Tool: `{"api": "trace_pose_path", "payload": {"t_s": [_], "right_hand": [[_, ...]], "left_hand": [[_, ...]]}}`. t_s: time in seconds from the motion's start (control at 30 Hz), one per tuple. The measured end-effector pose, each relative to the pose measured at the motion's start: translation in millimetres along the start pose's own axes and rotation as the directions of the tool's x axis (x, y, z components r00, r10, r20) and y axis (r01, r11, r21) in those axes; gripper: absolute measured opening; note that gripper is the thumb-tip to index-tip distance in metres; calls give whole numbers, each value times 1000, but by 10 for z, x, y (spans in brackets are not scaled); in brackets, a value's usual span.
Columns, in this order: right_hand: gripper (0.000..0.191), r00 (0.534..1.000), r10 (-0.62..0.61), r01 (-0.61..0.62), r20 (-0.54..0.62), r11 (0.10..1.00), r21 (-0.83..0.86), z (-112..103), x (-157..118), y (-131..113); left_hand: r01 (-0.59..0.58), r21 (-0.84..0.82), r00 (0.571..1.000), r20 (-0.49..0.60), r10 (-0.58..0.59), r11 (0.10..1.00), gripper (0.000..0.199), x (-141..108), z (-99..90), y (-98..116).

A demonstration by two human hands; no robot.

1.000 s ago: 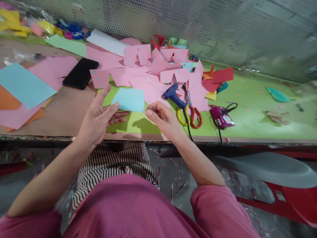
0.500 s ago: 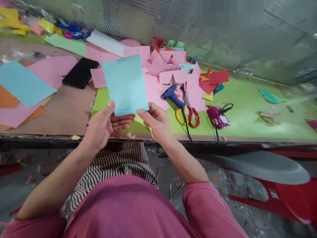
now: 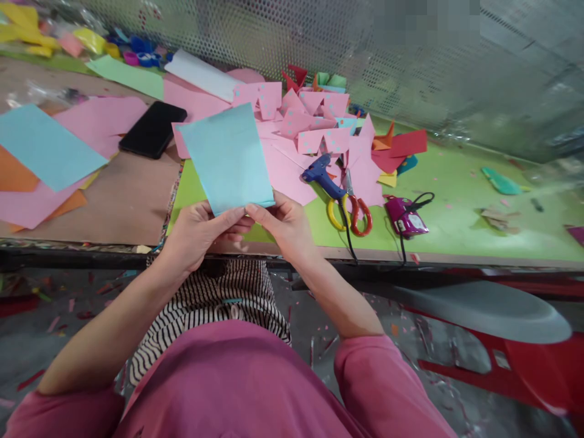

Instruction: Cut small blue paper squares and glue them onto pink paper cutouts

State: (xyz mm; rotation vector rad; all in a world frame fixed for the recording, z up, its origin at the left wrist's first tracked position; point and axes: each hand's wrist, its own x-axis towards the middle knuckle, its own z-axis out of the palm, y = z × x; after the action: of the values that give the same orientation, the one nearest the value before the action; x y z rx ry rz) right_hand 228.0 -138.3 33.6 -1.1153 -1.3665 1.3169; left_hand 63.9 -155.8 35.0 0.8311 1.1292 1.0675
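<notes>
A light blue sheet of paper [image 3: 228, 161] is held up above the table's front edge, its near edge folded over in a narrow strip. My left hand [image 3: 194, 234] grips the near left part, thumb on top along the fold and fingers beneath. My right hand [image 3: 285, 225] pinches the same folded edge from the right. Both thumb tips nearly meet at the middle of the edge. Just right of the paper lie a blue glue gun [image 3: 323, 176] and scissors [image 3: 360, 216] with red and yellow handles.
Pink dotted paper pieces [image 3: 314, 125] are heaped behind the glue gun. A black phone [image 3: 152, 129] and coloured sheets [image 3: 50, 149] lie left. To the right sit a magenta device with a black cord [image 3: 406, 216] and red paper [image 3: 406, 146]. A perforated metal panel [image 3: 274, 36] stands behind.
My left hand has slid its thumb from the paper's left corner to the middle of the folded edge. The sheet tilts slightly more to the left. My right hand stays on the fold.
</notes>
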Motion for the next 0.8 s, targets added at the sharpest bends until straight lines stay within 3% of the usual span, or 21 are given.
{"api": "trace_pose_path", "payload": {"t_s": [0.27, 0.4, 0.63, 0.8], "right_hand": [[31, 1000, 10, -10, -1, 1000, -8, -4, 20, -6], [35, 1000, 11, -11, -9, 1000, -11, -11, 27, -2], [38, 999, -46, 46, -28, 999, -24, -21, -23, -81], [36, 998, -48, 46, -30, 997, -54, -39, -146, -188]], "left_hand": [[-5, 12, 1000, 17, 5, 1000, 30, 30, -12, -6], [31, -10, 999, 38, -31, 999, 40, 55, -41, 9], [-9, 33, 997, 71, 6, 999, 49, 1, -59, 65], [0, 72, 984, 179, -13, 997, 50, -124, -51, 127]]}}
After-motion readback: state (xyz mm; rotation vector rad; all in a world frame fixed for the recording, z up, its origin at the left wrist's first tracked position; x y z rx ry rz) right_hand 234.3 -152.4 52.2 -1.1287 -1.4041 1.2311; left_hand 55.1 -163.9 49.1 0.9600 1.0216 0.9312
